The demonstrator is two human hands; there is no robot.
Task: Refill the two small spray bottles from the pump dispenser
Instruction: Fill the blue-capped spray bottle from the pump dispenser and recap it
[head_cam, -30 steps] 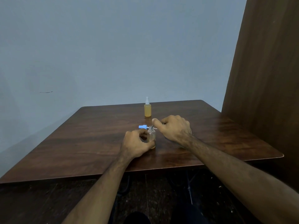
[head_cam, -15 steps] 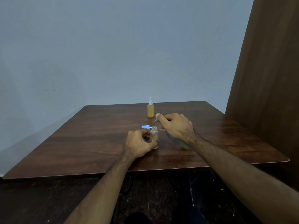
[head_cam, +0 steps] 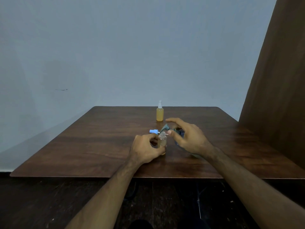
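Note:
A small clear spray bottle [head_cam: 162,140] stands uncapped at the table's middle, and my left hand [head_cam: 145,150] grips its lower body. Its blue spray cap [head_cam: 153,131] with a white tube lies just behind the bottle. My right hand [head_cam: 186,138] curls round the blue pump dispenser [head_cam: 179,132], mostly hidden by the hand. The dispenser's grey-blue spout [head_cam: 165,127] points at the open bottle neck. My forefinger is lifted above the pump head. A second spray bottle [head_cam: 160,113], full of yellow liquid and capped white, stands farther back.
The dark wooden table [head_cam: 99,146] runs to a front edge near my forearms. A brown wooden panel [head_cam: 277,96] rises on the right, close to the table's right side. A pale blue wall is behind.
My right hand's fingers have lifted off the pump head, showing the spout and part of the dispenser body. The left hand still holds the clear bottle in the same spot.

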